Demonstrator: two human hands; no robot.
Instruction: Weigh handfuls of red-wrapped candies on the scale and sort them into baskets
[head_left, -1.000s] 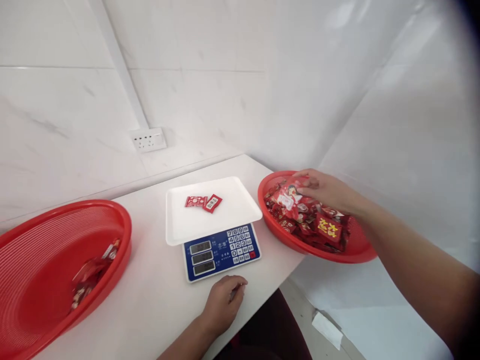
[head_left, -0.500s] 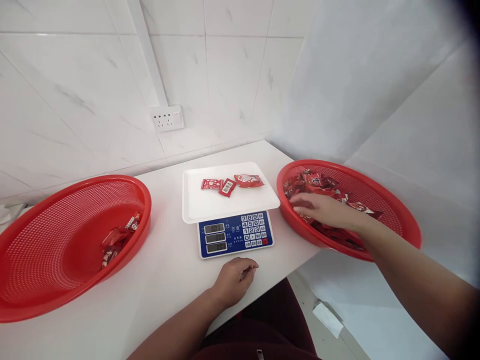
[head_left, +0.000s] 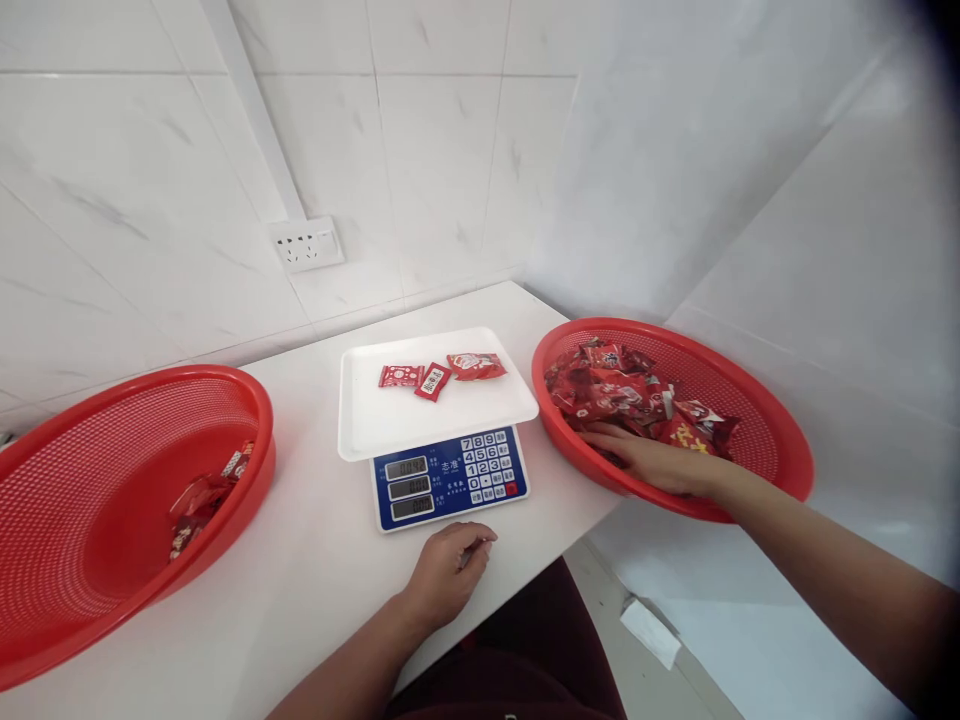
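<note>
My right hand [head_left: 656, 462] reaches into the right red basket [head_left: 780, 450]. Its fingers are stretched out among the red snack packets [head_left: 619, 395], with the fingertips partly hidden, and I see no packet gripped. My left hand [head_left: 448, 570] rests on the white table just in front of the digital scale [head_left: 451, 478]. Its fingers are loosely curled, with nothing visible in them. On the scale's white tray [head_left: 420, 425] lie a dotted red packet [head_left: 401, 376], a small red packet with a white label [head_left: 433, 382] and a larger red packet [head_left: 477, 366].
Another red basket [head_left: 259, 430] stands at the left, with a few packets [head_left: 199, 510] against its near right side. A tiled wall with a socket [head_left: 307, 243] is behind the table [head_left: 315, 560]. A white object [head_left: 651, 632] lies on the floor below.
My right hand has moved lower into the right basket, toward its near side, uncovering more packets. The left hand stays in front of the scale. The whole view has shifted slightly.
</note>
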